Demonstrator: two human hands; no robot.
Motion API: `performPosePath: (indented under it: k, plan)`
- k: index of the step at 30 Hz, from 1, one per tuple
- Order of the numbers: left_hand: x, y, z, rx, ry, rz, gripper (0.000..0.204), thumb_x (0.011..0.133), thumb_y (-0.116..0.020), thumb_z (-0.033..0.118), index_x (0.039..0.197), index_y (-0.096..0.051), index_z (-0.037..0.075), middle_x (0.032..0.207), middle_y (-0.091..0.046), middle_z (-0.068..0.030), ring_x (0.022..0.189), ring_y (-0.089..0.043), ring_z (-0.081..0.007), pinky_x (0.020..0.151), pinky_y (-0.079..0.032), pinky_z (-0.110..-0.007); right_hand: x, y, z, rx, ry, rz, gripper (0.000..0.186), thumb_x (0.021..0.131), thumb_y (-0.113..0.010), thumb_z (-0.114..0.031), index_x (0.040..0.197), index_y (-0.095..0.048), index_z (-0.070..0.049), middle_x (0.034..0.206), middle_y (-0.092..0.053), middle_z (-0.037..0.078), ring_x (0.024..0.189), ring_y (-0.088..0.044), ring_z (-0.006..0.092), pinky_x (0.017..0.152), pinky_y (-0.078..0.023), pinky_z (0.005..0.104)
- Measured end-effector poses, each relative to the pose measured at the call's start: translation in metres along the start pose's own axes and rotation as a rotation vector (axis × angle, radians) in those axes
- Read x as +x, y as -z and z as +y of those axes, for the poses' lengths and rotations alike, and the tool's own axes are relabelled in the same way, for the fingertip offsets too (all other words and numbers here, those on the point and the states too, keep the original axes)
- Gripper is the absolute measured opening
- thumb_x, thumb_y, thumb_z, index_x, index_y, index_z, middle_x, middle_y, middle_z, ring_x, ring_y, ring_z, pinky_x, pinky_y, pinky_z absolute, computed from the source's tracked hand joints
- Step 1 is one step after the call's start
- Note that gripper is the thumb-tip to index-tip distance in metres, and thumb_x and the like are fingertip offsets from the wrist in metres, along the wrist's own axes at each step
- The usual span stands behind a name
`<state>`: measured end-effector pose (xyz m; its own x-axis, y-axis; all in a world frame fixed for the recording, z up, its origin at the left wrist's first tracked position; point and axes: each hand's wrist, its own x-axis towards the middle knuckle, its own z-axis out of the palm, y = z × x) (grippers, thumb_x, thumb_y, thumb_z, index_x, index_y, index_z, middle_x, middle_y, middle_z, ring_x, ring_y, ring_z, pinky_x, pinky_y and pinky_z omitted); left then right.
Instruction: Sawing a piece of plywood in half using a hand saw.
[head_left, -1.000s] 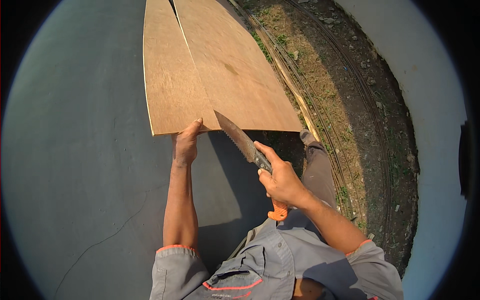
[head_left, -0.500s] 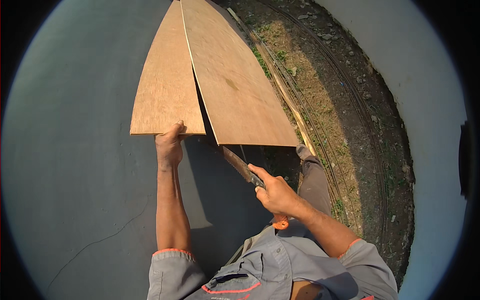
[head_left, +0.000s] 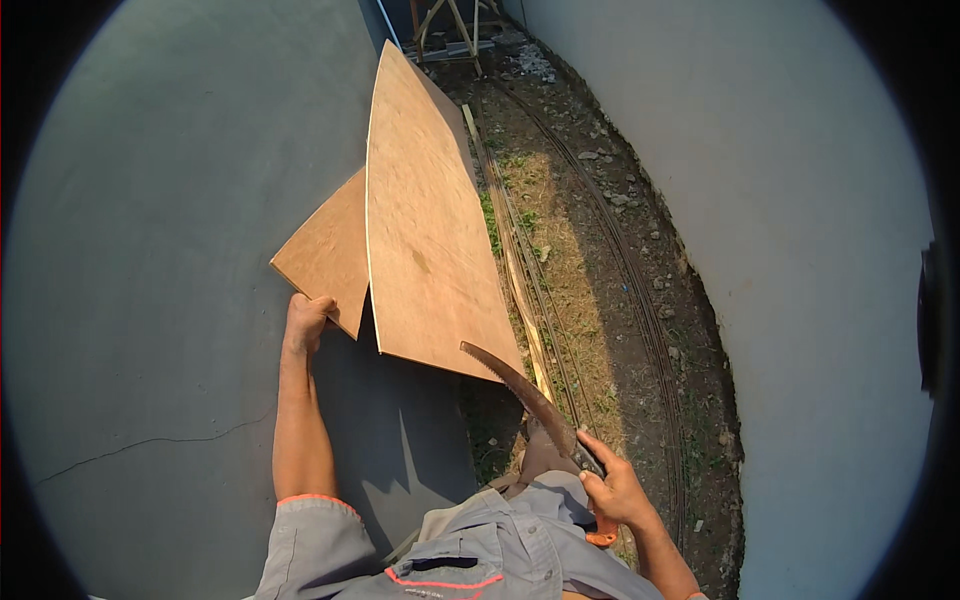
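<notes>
My left hand [head_left: 308,322] grips the near edge of a narrower plywood piece [head_left: 325,250], thumb on top and fingers hidden beneath. That piece is tilted, and its far part passes behind a larger plywood sheet [head_left: 430,240]. The two are apart at their near ends, with a dark gap between them. In my right hand [head_left: 617,490] is a handsaw [head_left: 530,395] with a curved, rusty, toothed blade, held by its dark grip; an orange part shows below the hand. The blade's tip lies over the sheet's near right corner in the picture; whether it touches cannot be told.
A grey wall [head_left: 150,300] with a crack rises at the left, a pale wall [head_left: 830,350] at the right. Between them, long rods [head_left: 640,310] and a wooden strip [head_left: 520,290] lie on grassy, stony ground. A wooden frame [head_left: 455,30] stands at the far end.
The narrower piece has swung, its near end going left and down and its far part now behind the larger sheet. My right hand has carried the saw right and away from the gap.
</notes>
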<state>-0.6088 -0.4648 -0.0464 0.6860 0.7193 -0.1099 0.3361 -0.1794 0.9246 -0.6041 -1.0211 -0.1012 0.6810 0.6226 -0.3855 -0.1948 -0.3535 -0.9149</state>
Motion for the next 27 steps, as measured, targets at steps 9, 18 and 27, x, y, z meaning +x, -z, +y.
performPosePath:
  k: [9, 18, 27]
  plan:
    - [0.003, -0.020, -0.003, 0.350, 0.003, 0.159, 0.023, 0.078, -0.065, 0.010, 0.068, -0.063, -0.010, 0.069, -0.063, -0.0104, 0.058, -0.060, -0.0194, 0.054, -0.048, -0.039, 0.008, 0.058, 0.048, -0.349, 0.332, 0.386, 0.067, 0.087, -0.059, -0.004, 0.153, -0.045, 0.000, 0.132, -0.066, 0.022, 0.102, -0.069, 0.0200, 0.090, -0.054, 0.0318]
    - [-0.011, -0.010, 0.010, 0.234, 0.111, 0.107, 0.042, 0.093, -0.068, 0.028, 0.092, -0.070, -0.014, 0.083, -0.069, -0.0133, 0.075, -0.064, -0.0202, 0.066, -0.052, -0.039, 0.033, 0.069, 0.038, -0.161, 0.190, 0.384, 0.067, 0.089, -0.055, 0.002, 0.154, -0.041, 0.004, 0.130, -0.061, 0.012, 0.095, -0.061, 0.0135, 0.086, -0.051, 0.0275]
    - [-0.019, -0.028, -0.003, 0.090, -0.023, 0.272, 0.053, 0.096, -0.069, 0.043, 0.096, -0.072, -0.011, 0.086, -0.070, -0.0131, 0.078, -0.063, -0.0176, 0.069, -0.052, -0.038, 0.113, 0.105, 0.026, -0.132, 0.323, 0.380, 0.067, 0.092, -0.053, 0.003, 0.157, -0.038, -0.002, 0.091, -0.060, 0.003, 0.059, -0.053, 0.0072, 0.049, -0.048, 0.0251]
